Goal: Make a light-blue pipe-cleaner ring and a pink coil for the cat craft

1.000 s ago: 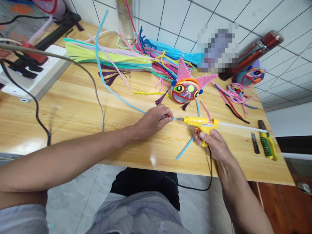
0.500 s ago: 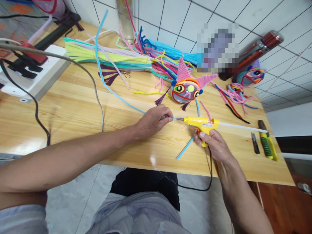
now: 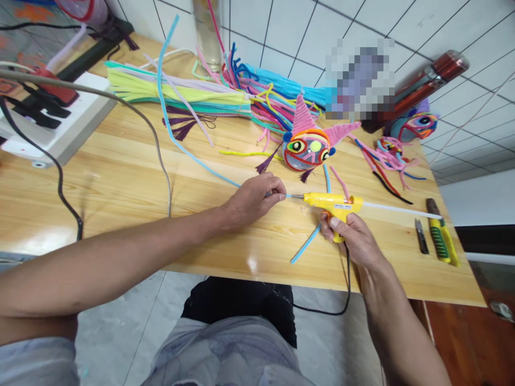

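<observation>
Between the pinched fingers of my left hand (image 3: 259, 197) is the end of a long blue pipe cleaner (image 3: 197, 160), which runs back to the left and curves up. My right hand (image 3: 354, 236) grips a yellow hot glue gun (image 3: 330, 202) by its handle, with a finger at the orange trigger. The gun's metal nozzle meets the tip of the pipe cleaner. A white glue stick (image 3: 396, 209) sticks out of the gun's back. Just behind the gun sits a decorated face ornament (image 3: 308, 150) with pink pointed ears. Another piece of blue pipe cleaner (image 3: 304, 245) lies partly under the gun.
Bundles of coloured pipe cleaners (image 3: 181, 91) lie along the wall. A white power strip (image 3: 76, 123) with cables is at left. Pliers (image 3: 438, 230) and a small cutter (image 3: 421, 236) lie at right, below a red flask (image 3: 430, 80). The gun's black cord (image 3: 348, 284) hangs over the front edge.
</observation>
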A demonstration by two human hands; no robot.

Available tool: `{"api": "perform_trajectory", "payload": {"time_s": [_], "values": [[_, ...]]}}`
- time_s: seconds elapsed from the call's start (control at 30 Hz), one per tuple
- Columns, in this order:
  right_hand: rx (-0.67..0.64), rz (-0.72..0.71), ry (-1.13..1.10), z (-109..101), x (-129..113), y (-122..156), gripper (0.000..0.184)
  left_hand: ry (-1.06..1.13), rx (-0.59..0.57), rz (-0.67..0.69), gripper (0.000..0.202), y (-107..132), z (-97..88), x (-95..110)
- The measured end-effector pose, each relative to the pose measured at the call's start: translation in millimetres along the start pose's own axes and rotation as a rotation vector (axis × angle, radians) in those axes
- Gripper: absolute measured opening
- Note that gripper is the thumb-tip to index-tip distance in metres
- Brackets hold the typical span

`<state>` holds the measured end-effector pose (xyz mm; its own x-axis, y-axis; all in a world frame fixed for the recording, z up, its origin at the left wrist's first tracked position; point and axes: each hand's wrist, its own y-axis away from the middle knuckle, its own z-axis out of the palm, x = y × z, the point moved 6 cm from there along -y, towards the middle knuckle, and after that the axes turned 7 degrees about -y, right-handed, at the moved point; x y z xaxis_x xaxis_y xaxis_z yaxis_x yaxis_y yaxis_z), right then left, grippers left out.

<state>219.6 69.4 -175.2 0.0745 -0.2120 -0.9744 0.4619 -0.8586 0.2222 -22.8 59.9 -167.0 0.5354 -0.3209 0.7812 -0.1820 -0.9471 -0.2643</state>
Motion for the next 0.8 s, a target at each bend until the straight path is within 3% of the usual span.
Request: {"api": "perform_trajectory", "payload": {"time_s": [0.8], "values": [[0.003, 0.004, -0.03, 1.3, -0.7, 0.3, 0.041, 0.003, 0.004, 0.002, 0.007, -1.1, -1.0, 0.0]]}}
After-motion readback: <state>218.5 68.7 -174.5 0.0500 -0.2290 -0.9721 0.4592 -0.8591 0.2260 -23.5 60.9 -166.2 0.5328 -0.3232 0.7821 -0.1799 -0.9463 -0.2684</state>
